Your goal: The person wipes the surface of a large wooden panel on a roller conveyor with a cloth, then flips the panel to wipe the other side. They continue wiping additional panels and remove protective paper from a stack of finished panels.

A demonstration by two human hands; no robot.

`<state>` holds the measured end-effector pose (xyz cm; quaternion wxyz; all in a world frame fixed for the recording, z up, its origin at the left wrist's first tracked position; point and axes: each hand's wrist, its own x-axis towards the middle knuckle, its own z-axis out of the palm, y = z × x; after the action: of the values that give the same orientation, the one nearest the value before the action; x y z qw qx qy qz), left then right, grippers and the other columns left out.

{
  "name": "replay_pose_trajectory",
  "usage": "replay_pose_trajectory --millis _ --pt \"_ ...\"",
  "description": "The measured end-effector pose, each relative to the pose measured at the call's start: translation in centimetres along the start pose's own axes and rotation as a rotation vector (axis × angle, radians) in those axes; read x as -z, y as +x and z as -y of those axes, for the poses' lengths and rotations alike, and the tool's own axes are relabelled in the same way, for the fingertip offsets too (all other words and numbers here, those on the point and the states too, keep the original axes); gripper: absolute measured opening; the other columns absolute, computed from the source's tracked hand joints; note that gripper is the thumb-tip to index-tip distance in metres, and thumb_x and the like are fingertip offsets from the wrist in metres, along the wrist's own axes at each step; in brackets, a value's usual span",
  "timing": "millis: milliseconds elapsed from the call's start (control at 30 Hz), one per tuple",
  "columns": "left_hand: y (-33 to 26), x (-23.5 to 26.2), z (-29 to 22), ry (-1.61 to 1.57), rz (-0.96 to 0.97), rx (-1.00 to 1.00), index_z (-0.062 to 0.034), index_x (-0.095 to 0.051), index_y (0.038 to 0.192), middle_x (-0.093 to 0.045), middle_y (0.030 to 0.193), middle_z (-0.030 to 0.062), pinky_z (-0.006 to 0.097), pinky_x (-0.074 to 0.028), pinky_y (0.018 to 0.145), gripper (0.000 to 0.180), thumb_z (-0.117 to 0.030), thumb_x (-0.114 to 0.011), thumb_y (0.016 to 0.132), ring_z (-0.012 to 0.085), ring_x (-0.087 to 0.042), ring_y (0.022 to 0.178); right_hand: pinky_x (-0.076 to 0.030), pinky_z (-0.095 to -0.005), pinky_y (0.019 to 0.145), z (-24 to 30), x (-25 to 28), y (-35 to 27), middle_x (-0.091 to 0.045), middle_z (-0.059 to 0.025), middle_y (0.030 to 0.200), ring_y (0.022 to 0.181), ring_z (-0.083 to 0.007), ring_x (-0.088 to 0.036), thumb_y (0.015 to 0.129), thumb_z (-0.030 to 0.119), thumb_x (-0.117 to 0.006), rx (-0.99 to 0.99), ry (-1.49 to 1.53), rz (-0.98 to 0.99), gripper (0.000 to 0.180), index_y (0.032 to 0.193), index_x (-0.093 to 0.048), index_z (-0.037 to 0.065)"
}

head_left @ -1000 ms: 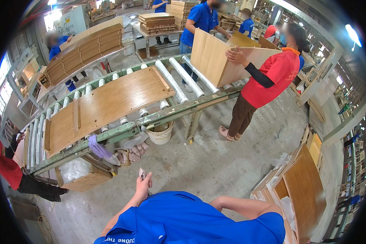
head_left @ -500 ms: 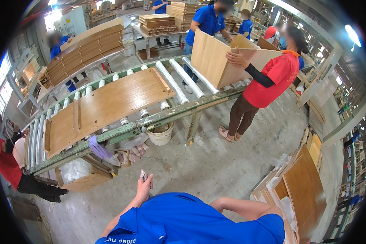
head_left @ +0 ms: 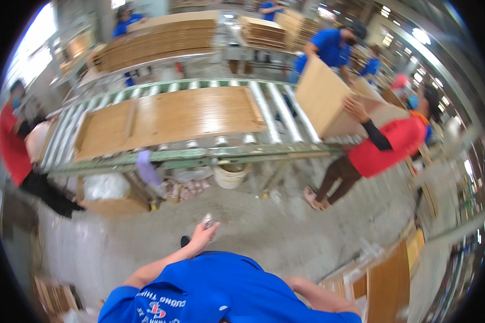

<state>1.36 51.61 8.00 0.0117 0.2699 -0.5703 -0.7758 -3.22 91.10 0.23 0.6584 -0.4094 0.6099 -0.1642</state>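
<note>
Out in front of my blue shirt, my left hand (head_left: 202, 237) is closed around a small silvery thing (head_left: 208, 219), whose tip sticks up past the fingers; its kind is too blurred to tell. My right forearm (head_left: 320, 296) bends in toward my body, and the hand at its end is hidden behind the shirt. Ahead of me, a long brown wooden panel (head_left: 194, 116) with raised cross strips lies flat on a roller conveyor (head_left: 199, 156). Neither hand touches it.
At the right, a person in red (head_left: 388, 142) grips a pale wooden cabinet box (head_left: 320, 97) on the rollers, with a person in blue (head_left: 328, 51) behind it. Another person in red (head_left: 13, 140) stands far left. A white bucket (head_left: 230, 176) sits underneath; panels (head_left: 388, 282) lean at lower right.
My view has swung left, so the conveyor now runs more level across it and the scene is blurred. My left hand keeps the silvery thing.
</note>
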Motion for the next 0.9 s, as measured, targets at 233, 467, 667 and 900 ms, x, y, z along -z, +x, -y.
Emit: replay_pose_trajectory --millis 233,467,667,900 --pt "-0.8 0.4 -0.6 0.154 0.004 0.019 -0.0126 -0.044 0.07 -0.041 0.059 -0.0055 0.022 -0.03 0.047 0.031 -0.035 -0.06 0.084 0.0047 -0.036 0.053 -0.029 -0.0351 0.102 2.9 4.6 0.1 -0.035 -0.0128 0.138 0.124 -0.0244 -0.033 0.072 0.043 -0.067 -0.149 0.142 0.002 0.073 0.129 -0.041 0.004" --pt "-1.9 0.6 -1.2 0.062 -0.018 -0.132 -0.0116 -0.044 0.068 -0.043 0.06 -0.0045 0.025 -0.032 0.05 0.034 -0.038 -0.059 0.084 0.0066 -0.039 0.055 -0.03 -0.035 0.1 6.7 11.5 1.4 -0.036 -0.013 0.136 0.122 -0.0244 -0.035 0.073 0.041 -0.067 -0.217 0.05 0.021 0.072 0.129 -0.042 0.004" --pt "-1.5 0.6 -1.2 0.107 -0.024 -0.158 -0.0088 -0.048 0.07 -0.044 0.061 -0.0032 0.026 -0.034 0.053 0.034 -0.039 -0.059 0.084 0.0081 -0.039 0.057 -0.031 -0.035 0.099 8.5 14.8 3.0 -0.037 -0.0132 0.134 0.12 -0.0244 -0.036 0.073 0.04 -0.067 -0.229 -0.001 0.055 0.071 0.128 -0.042 0.004" --pt "-0.3 0.7 0.2 0.194 -0.052 -0.155 -0.0068 -0.053 0.083 -0.051 0.067 -0.0012 0.027 -0.039 0.059 0.03 -0.036 -0.058 0.083 0.009 -0.045 0.061 -0.032 -0.035 0.097 10.1 17.4 5.8 -0.038 -0.0134 0.132 0.117 -0.0243 -0.037 0.074 0.039 -0.066 -0.239 -0.068 0.116 0.069 0.128 -0.042 0.004"
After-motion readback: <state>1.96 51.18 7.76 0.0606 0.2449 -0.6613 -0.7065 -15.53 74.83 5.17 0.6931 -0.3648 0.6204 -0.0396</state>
